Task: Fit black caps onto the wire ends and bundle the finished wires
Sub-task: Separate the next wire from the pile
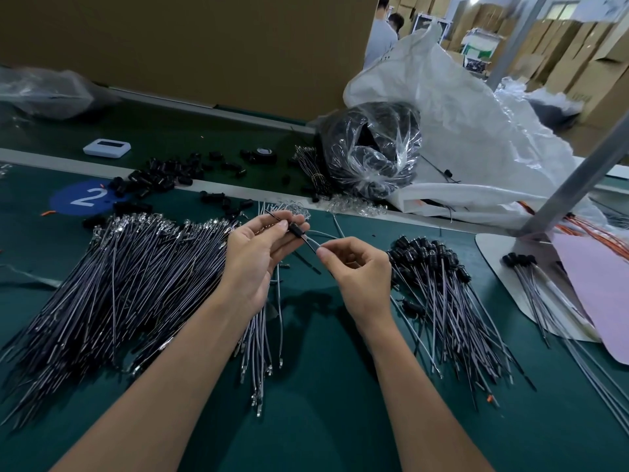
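Green bench (323, 420), viewed from above. White sack (459, 107) slumped at back right; just left of it a clear bag (371, 148) stuffed with black parts.

Big heap of uncapped wires (112, 284) fanned over left half of bench, terminal ends toward the back. Smaller pile of capped wires (449, 301) on the right, caps clustered at its far end. A few more capped wires (537, 287) lie on a white sheet (493, 253) at far right, beside a pink sheet (602, 294).

Loose caps (163, 177) scattered at back left, near a blue "2" disc (83, 198). Small white device (107, 148) behind them.

Hands raised above bench centre, close together but not touching. Left hand (258, 250) pinches a black cap (295, 229) between thumb and fingertips. Right hand (357, 267) pinches a wire (315, 245) that runs up into the cap; thin black end pokes out the cap's far side.
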Demonstrator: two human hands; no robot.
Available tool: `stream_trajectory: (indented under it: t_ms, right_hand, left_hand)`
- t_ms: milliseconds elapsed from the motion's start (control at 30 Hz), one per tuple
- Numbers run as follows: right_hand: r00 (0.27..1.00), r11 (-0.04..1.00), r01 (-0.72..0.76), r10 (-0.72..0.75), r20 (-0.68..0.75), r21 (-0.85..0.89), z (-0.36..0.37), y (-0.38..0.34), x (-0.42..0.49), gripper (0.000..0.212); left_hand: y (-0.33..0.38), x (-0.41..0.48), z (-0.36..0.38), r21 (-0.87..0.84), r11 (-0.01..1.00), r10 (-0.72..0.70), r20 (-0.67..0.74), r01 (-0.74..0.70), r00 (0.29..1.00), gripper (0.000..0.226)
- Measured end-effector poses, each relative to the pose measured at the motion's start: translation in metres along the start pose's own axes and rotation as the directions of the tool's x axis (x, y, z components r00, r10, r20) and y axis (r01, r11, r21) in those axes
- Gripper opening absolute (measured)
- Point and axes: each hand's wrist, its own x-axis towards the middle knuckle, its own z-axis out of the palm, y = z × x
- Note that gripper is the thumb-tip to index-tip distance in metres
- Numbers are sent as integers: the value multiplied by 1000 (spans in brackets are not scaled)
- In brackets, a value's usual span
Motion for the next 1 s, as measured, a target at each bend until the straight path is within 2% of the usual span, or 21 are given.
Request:
stream_trajectory:
  t_ms: [167, 400, 467, 633, 1000]
  right_hand:
    - [1000, 1000, -16, 16, -23, 1, 0, 1, 0, 9]
    - [999, 999, 41, -41, -23, -9, 2, -2, -2, 12]
    - [998, 997, 59, -60, -30, -39, 2, -3, -2, 9]
    - [997, 996, 74, -75, -31, -43, 2, -4, -2, 16]
    - [995, 993, 95, -96, 0, -69, 1, -7, -2, 18]
  left_hand:
    - [-1, 0, 0, -12, 1000, -5, 16, 6, 1000, 16]
    - [-10, -7, 6, -11, 999, -34, 45, 34, 998, 12]
    - [-12, -7, 7, 11, 999, -35, 41, 35, 999, 13]
    - [-14, -8, 6, 114, 992, -62, 64, 54, 996, 15]
    - [-10, -8, 5, 103, 993, -61, 69, 54, 996, 9]
